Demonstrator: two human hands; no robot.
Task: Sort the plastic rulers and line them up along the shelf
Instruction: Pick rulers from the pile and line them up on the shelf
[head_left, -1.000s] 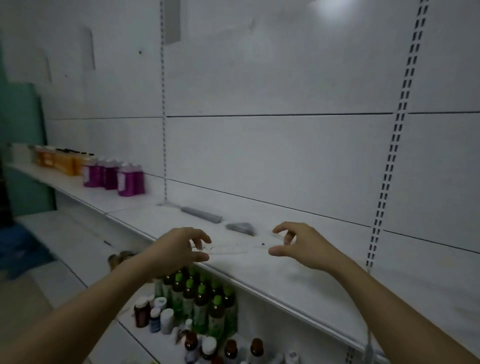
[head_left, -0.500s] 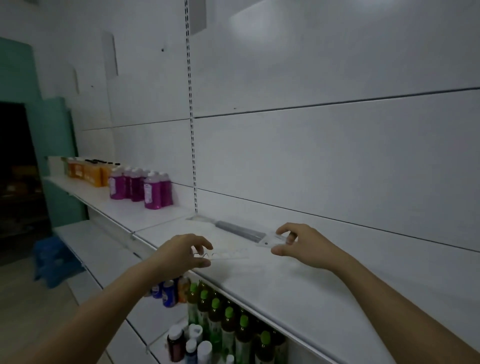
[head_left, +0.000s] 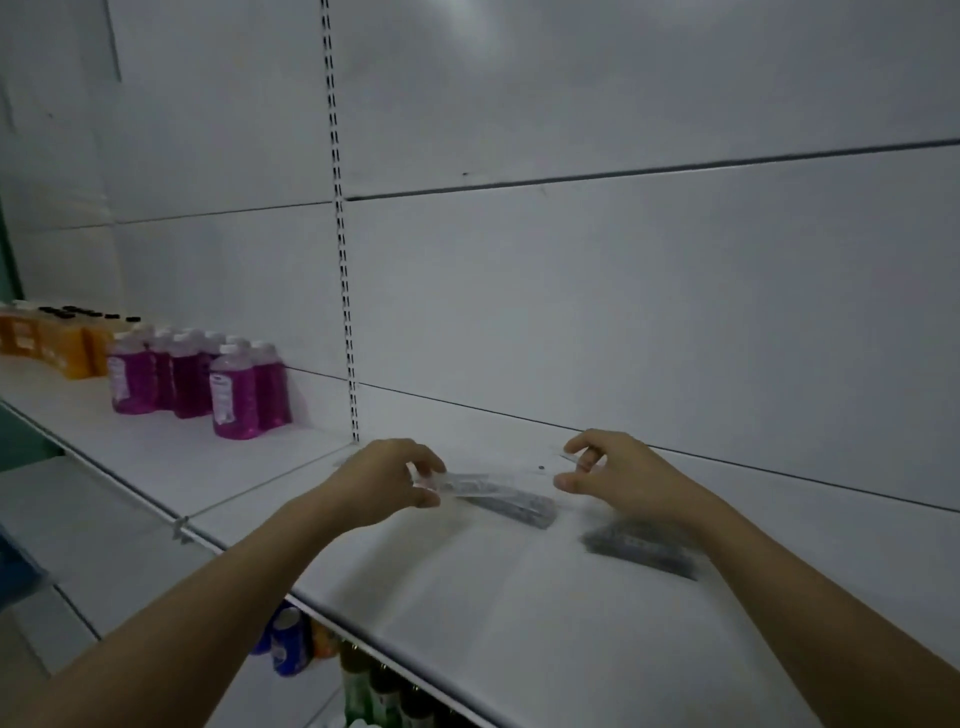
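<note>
Pinching clear ruler (head_left: 498, 475) ends, left hand (head_left: 382, 480), right hand (head_left: 618, 470), above shelf (head_left: 519, 613), bare room frontward

1. A clear plastic ruler (head_left: 498, 475) was held level above the shelf (head_left: 519, 623), gripped at both ends.
2. A dark ruler (head_left: 519, 506) lay flat on the shelf just beneath it.
3. Another dark ruler (head_left: 639, 551) lay at its 4 o'clock, apart.

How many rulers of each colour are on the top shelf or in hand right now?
Clear rulers: 1, held at its ends by the left hand and right hand, clear ruler
Dark rulers: 2, flat on the shelf, dark ruler and dark ruler
Total: 3
</note>
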